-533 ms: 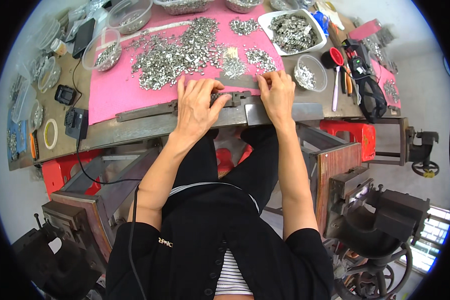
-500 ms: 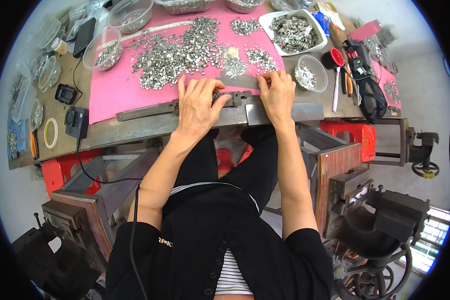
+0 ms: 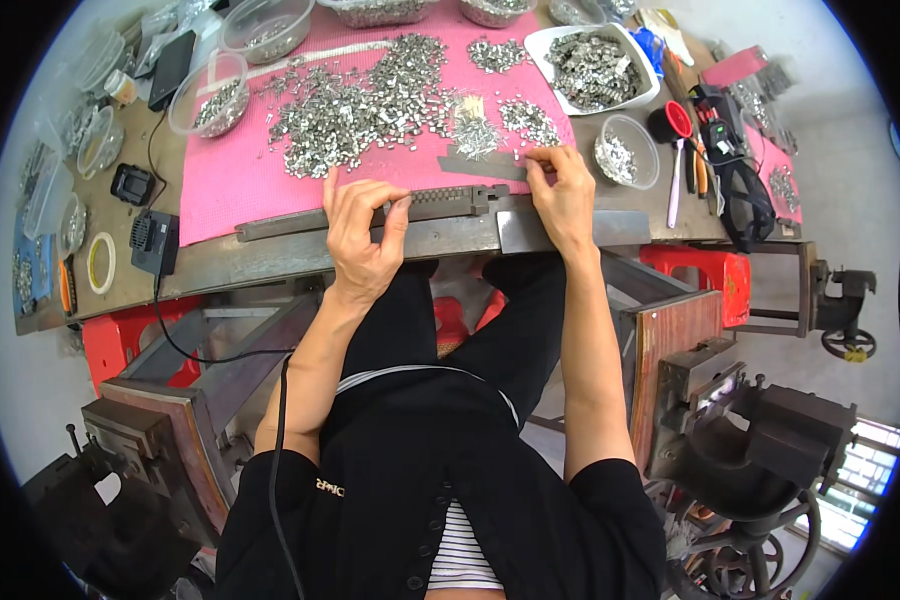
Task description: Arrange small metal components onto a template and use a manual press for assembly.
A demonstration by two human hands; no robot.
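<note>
A long dark metal bar fixture [image 3: 445, 203] with a row of small notches lies along the near edge of the pink mat [image 3: 220, 195]. Over its left part is my left hand [image 3: 362, 240], thumb and forefinger tips together; anything between them is too small to name. My right hand [image 3: 567, 198] pinches beside the right end of a flat grey strip [image 3: 480, 167], and its fingertips hide what they hold. Beneath that wrist, a smooth steel plate [image 3: 610, 227] sits at the bench edge. Beyond the strip are thin metal pins [image 3: 476, 138] and a wide heap of small silvery parts [image 3: 355, 110].
A white tray [image 3: 653, 85] of metal pieces and a clear tub [image 3: 653, 150] stand at the right. Further right are a red cup [image 3: 678, 118] and hand tools. On the left, a black device [image 3: 154, 243] trails a cable. Red stools [image 3: 705, 275] stand below the bench.
My left hand has drawn back left and toward me, uncovering the notched part of the bar. My right hand has shifted slightly right, near the strip's end.
</note>
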